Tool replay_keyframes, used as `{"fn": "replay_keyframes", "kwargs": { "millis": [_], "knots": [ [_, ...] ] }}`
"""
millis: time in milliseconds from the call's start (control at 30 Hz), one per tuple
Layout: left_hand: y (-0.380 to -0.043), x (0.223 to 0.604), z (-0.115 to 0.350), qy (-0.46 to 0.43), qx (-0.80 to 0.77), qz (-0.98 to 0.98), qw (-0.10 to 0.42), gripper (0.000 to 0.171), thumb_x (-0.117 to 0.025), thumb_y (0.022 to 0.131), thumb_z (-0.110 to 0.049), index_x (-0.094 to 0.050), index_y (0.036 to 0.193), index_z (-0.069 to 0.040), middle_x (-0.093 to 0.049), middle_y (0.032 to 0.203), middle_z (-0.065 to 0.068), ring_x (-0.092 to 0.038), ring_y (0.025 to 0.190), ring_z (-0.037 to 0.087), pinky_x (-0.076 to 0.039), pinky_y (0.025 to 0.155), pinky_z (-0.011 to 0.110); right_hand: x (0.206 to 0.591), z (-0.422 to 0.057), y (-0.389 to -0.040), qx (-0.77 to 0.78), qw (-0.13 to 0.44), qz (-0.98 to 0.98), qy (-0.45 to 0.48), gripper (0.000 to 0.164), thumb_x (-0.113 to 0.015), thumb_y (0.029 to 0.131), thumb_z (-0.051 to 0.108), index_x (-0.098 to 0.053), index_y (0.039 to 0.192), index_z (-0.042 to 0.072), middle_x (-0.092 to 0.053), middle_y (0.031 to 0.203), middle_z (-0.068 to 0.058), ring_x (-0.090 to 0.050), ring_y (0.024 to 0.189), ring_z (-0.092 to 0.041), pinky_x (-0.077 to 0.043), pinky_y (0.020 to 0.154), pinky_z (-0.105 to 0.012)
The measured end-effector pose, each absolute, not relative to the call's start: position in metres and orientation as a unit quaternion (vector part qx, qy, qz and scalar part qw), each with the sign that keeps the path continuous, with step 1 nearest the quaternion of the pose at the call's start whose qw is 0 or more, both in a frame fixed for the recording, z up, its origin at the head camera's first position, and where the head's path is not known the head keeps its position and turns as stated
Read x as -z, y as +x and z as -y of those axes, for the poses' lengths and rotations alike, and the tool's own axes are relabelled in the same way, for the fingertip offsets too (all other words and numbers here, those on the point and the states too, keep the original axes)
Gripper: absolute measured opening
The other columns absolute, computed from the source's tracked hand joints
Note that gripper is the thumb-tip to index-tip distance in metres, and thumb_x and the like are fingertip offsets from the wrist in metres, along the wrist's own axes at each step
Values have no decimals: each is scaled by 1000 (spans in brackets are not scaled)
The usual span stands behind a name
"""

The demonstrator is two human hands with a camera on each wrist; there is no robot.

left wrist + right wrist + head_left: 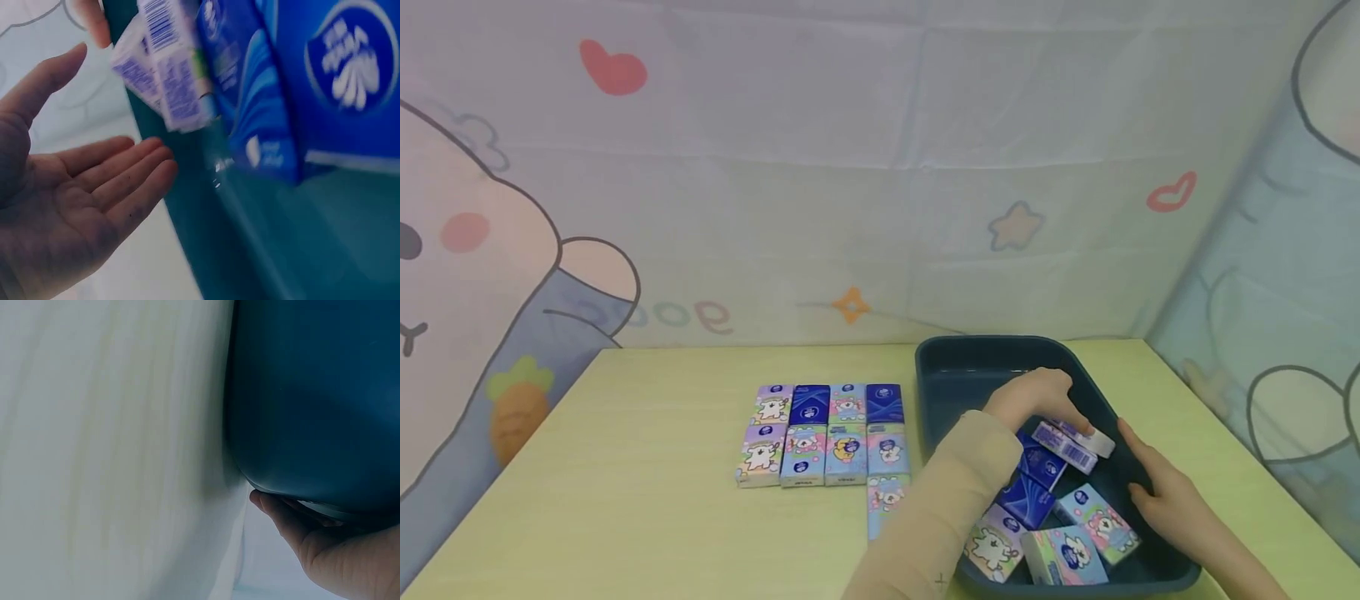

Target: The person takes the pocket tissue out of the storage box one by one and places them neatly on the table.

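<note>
My left hand (1033, 396), in a beige sleeve, reaches into the dark teal plastic bin (977, 354), its fingers over two purple-and-white tissue packs (1067, 446) lying on their sides. The left wrist view has this hand (94, 194) with fingers extended and palm showing, near the packs' printed sides (175, 75). My right hand (1172, 492) holds the bin's right side, thumb over the rim and fingers outside; in the right wrist view, that hand (337, 556) is against the bin's edge. Dark blue tissue packs (1030, 500) and cartoon-printed packs (1097, 521) lie jumbled in the bin.
Left of the bin, several tissue packs (846, 450) lie flat on the pale yellow table (625, 492) in tight rows, with one more pack (886, 504) below, partly hidden by the left sleeve. A cartoon-printed cloth (880, 167) hangs behind the table.
</note>
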State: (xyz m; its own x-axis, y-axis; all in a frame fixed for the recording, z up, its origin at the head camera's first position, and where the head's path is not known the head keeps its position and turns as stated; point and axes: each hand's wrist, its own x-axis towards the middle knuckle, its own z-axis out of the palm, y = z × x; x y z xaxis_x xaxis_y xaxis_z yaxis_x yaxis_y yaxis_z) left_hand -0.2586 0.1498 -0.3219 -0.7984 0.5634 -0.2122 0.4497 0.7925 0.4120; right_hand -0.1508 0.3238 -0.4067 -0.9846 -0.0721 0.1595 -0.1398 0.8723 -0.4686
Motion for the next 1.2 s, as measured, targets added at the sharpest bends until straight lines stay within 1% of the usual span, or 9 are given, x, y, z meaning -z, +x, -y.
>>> {"fn": "replay_keyframes", "kwargs": {
  "millis": [133,233,367,467,700,933,1000,1067,1200],
  "knots": [
    [-258,338,-157,243,-208,-931,173,78,-71,80,-51,-37,146,-26,-42,149,-12,-48,130,7,-46,102,30,409,-325,-150,-247,61,966,52,85,-52,82,-8,-8,154,6,-29,144,-40,-32,127,-62,-31,98,-72],
    [-256,349,-160,224,-244,-925,185,78,-72,79,-50,-39,145,-25,-47,145,-10,-54,119,8,-49,97,31,410,-326,-148,-248,60,965,53,85,-52,82,-8,-8,154,4,-29,145,-40,-32,127,-61,-31,97,-72],
    [-256,355,-161,214,-284,-915,190,67,-74,78,-46,-50,136,-21,-61,124,-5,-56,91,12,-52,83,31,408,-326,-148,-250,63,964,55,85,-52,82,-9,-8,154,4,-29,144,-41,-31,127,-62,-31,98,-72],
    [-256,355,-160,209,-295,-914,187,60,-75,77,-44,-57,127,-17,-64,108,-3,-54,82,14,-52,75,31,407,-325,-150,-250,64,965,54,85,-52,82,-9,-8,154,4,-29,144,-41,-31,127,-62,-31,98,-72],
    [-256,354,-158,193,-304,-913,193,54,-77,74,-42,-61,118,-14,-62,93,-1,-55,76,15,-52,67,31,406,-324,-152,-253,68,963,62,85,-52,82,-10,-9,153,3,-28,144,-41,-31,127,-62,-31,98,-72],
    [-252,347,-156,199,-307,-915,171,45,-78,73,-37,-64,108,-13,-59,85,0,-54,71,15,-49,62,29,407,-324,-151,-257,66,962,62,85,-51,82,-10,-8,154,4,-28,145,-41,-30,127,-62,-31,98,-72],
    [-250,344,-157,198,-299,-920,158,45,-79,73,-37,-65,109,-14,-62,90,-1,-55,74,14,-51,65,28,408,-324,-151,-255,66,963,61,86,-51,82,-10,-7,154,5,-28,144,-41,-30,127,-62,-31,98,-72],
    [-248,339,-160,190,-280,-930,143,51,-79,73,-41,-65,116,-17,-65,105,-4,-60,86,12,-53,74,27,407,-324,-151,-249,73,964,64,86,-52,81,-10,-8,154,5,-29,144,-41,-32,126,-62,-32,97,-72],
    [-242,327,-166,173,-206,-958,101,65,-77,72,-53,-60,128,-24,-54,134,-4,-56,116,12,-52,89,26,407,-324,-151,-239,86,964,72,87,-53,81,-11,-8,154,5,-32,141,-42,-35,124,-61,-34,94,-71]
  ]
}}
